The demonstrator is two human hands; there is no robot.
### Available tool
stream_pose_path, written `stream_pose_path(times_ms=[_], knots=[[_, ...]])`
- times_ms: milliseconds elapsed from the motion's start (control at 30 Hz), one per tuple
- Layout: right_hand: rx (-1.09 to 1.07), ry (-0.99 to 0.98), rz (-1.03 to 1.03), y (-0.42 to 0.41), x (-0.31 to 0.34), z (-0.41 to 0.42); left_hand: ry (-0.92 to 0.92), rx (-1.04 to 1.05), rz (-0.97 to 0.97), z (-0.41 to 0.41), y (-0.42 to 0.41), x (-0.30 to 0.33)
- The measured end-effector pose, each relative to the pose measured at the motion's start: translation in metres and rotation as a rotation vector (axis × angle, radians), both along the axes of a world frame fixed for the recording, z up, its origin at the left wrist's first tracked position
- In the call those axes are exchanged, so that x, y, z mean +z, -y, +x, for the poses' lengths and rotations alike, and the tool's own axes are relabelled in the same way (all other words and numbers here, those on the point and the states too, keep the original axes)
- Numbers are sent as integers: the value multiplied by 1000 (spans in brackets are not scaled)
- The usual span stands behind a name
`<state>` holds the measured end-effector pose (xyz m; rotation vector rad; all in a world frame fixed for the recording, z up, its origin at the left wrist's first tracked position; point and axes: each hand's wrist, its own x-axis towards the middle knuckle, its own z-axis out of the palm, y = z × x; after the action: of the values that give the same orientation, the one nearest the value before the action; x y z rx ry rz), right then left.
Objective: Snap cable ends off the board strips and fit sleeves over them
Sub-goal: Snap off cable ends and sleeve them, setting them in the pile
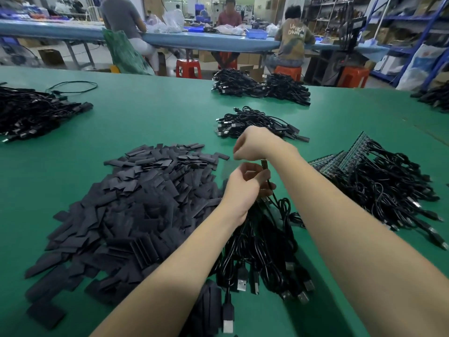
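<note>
Green table (150,117); sleeve pile (136,210) left; cable bundles (257,125) beyond.

Factory assembly floor. Green work table (150,113) under the hands, heaps of black cables (262,124) just beyond them, sleeves (136,203) piled left. Farther off: seated workers (292,42) at a long blue bench (218,41), red stools (188,68), storage shelves (401,25) far right.
</note>
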<state>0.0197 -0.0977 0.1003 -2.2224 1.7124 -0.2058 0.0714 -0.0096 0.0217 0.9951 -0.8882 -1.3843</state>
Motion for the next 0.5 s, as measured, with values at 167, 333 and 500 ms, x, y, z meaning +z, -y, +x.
stream_pose_path(times_ms=[167, 333, 500], knots=[[108, -170, -12, 25, -20, 42, 45, 15, -54, 2, -3, -1], [41, -74, -2, 31, -38, 48, -17, -8, -64, 3, -1, 0], [17, 51, 133, 30, -33, 47, 52, -19, -89, 2, -3, -1]])
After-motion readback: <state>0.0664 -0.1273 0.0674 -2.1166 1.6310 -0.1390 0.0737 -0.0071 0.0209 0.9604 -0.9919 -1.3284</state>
